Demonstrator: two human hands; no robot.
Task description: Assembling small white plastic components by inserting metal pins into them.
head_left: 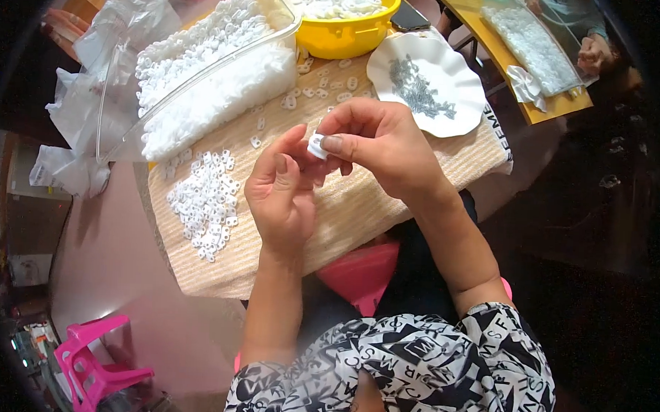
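Observation:
Over the middle of the cloth-covered table, my right hand (pixel 386 146) pinches a small white plastic piece (pixel 317 146) between thumb and fingers. Close against it on the left is my left hand (pixel 281 197), palm up, its fingers loosely curled and apart; whether its fingertips touch the piece is hard to see. A heap of small white plastic pieces with holes (pixel 203 201) lies left of my left hand. Beyond my right hand stands a white wavy-edged plate (pixel 462 65) bearing small grey metal-looking parts (pixel 414 85).
A clear plastic box (pixel 296 23) full of white pieces stands at the far left, beside a yellow basin (pixel 343 38) of similar ones. Loose pieces (pixel 323 82) dot the striped cloth (pixel 358 221). At upper right, another person's hand (pixel 595 54) rests by a second table (pixel 562 106). A pink stool (pixel 95 365) is lower left.

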